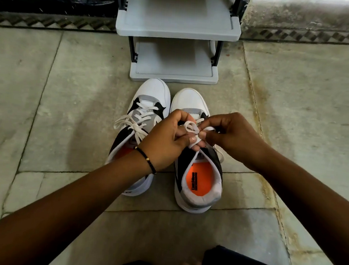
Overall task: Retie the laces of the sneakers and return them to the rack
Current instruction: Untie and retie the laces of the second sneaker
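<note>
Head camera looks down at two sneakers side by side on the stone floor, toes pointing at a grey rack (177,30) whose two shelves are bare. Both hands meet over the right sneaker (197,172). The left hand (164,140) has its fingers (194,140) curled and pressed together, pinching the white lace (191,127) where it crosses, and a small loop stands up just above them. The right hand (230,137) pinches the other bit of the same lace with its fingertips, just beside the left fingers, almost touching. The left sneaker (143,117) sits next to the left wrist, and its laces (132,122) look loose and floppy, so I think it is not tied yet. The lace is thin, soft and bendy, and it may slide, so it is best pinched close to the knot and pulled gently. The sneakers look light, with soft padded tops and firm soles. A good place to lift one would be the heel rim, right below the fingers, or the sides. A black band (146,158) sits on the left wrist.
</note>
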A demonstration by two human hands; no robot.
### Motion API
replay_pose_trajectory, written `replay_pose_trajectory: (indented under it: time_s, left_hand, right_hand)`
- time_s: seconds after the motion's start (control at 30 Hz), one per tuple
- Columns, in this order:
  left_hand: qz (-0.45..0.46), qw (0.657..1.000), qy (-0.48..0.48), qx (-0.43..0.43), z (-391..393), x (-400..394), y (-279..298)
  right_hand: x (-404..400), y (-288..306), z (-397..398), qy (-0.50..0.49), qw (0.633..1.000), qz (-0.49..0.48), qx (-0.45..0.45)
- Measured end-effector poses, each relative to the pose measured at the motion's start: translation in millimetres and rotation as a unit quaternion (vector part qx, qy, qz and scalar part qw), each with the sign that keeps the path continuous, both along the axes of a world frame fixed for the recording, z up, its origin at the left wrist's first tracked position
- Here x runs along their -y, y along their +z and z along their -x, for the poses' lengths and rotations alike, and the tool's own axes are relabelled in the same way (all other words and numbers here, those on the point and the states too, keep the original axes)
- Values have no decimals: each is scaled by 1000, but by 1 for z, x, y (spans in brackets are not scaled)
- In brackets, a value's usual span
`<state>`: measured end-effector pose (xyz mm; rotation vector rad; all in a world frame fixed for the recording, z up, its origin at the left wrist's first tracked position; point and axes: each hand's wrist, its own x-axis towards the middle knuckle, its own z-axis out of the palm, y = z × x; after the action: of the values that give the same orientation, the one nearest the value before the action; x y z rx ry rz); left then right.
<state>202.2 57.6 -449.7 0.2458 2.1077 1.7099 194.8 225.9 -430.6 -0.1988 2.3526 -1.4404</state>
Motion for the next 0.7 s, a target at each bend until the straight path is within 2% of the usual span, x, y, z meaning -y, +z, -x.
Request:
replay_pose_trajectory:
  time_s: [0.1,0.17,0.27,0.37,0.5,0.7]
  left_hand:
    - [-6,999,-11,46,1,-1,1]
    - [-17,997,8,78,3,-2,-1]
    - [-55,988,34,142,5,-4,-2]
    - [-66,985,24,159,5,-5,0]
    - [-42,995,17,89,0,-4,1]
    - [28,999,17,-36,-6,-1,0]
  right_hand:
    - [1,-6,-5,-42,995,89,28]
    - [1,-10,-7,-44,994,103,11]
    - [-2,-8,-5,8,996,11,-83]
    - [-5,0,0,91,968,-111,-205]
    - [-6,5,0,127,954,-156,-223]
    - [0,13,1,109,958,-198,-176]
